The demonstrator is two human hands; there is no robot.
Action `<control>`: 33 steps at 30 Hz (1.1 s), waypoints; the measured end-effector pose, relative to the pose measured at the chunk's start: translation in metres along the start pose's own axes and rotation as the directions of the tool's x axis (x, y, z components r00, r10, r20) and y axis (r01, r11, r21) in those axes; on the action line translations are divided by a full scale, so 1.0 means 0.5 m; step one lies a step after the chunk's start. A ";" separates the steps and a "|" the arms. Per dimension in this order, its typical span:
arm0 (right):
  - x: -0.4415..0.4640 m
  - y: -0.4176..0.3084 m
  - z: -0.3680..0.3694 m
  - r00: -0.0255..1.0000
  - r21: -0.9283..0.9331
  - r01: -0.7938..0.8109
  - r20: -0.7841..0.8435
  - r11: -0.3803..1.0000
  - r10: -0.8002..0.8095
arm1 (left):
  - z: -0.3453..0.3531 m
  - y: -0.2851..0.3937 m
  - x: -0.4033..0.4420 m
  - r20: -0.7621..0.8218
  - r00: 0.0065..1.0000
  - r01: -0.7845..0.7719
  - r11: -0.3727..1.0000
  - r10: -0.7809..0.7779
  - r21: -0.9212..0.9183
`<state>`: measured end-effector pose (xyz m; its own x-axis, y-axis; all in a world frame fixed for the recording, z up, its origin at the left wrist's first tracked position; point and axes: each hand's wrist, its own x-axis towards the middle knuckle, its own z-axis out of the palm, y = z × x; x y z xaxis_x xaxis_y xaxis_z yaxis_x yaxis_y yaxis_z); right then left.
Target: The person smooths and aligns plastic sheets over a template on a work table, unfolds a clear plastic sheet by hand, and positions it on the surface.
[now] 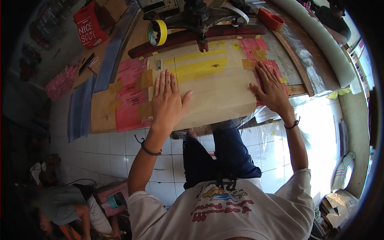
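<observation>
Here's the sheet (216, 92), flat at the near edge of the table (100, 123), yellow streaks up top, red strips (125, 114) taped along both sides. Left hand (166, 98) lies flat on its left part, fingers close together, thumb wide; right hand (273, 91) presses its right edge, fingers slightly spread. Beyond sits a dark red bar (180, 43), tape roll (162, 33) near it. White floor tiles (114, 162) below; lower left, dimly, a person (62, 208), perhaps seated.

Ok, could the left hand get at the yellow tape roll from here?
Probably yes: the left hand lies palm-down, apparently empty, and only the dark red bar seems to come between it and the yellow tape roll.
</observation>
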<state>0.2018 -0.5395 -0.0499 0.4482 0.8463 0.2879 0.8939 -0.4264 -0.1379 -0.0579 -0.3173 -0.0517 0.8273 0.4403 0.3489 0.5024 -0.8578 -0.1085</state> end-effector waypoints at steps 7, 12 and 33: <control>-0.046 -0.087 -0.027 0.969 0.026 0.229 0.087 0.973 -0.230 | -0.041 0.038 -0.063 0.117 0.975 -0.147 0.944 0.189 -0.295; 0.075 -0.058 0.001 0.971 0.017 0.191 0.141 0.981 -0.192 | 0.012 0.000 0.026 0.108 0.983 -0.120 0.966 0.148 -0.231; 0.238 -0.074 0.090 0.982 0.081 0.181 0.044 0.980 -0.185 | 0.075 -0.126 0.188 0.241 0.960 -0.097 0.978 0.141 -0.183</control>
<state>0.2225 -0.4084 -0.0533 0.2751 0.9236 0.2669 0.9578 -0.2392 -0.1594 -0.0025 -0.2120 -0.0469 0.9257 0.3659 0.0956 0.3647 -0.9306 0.0306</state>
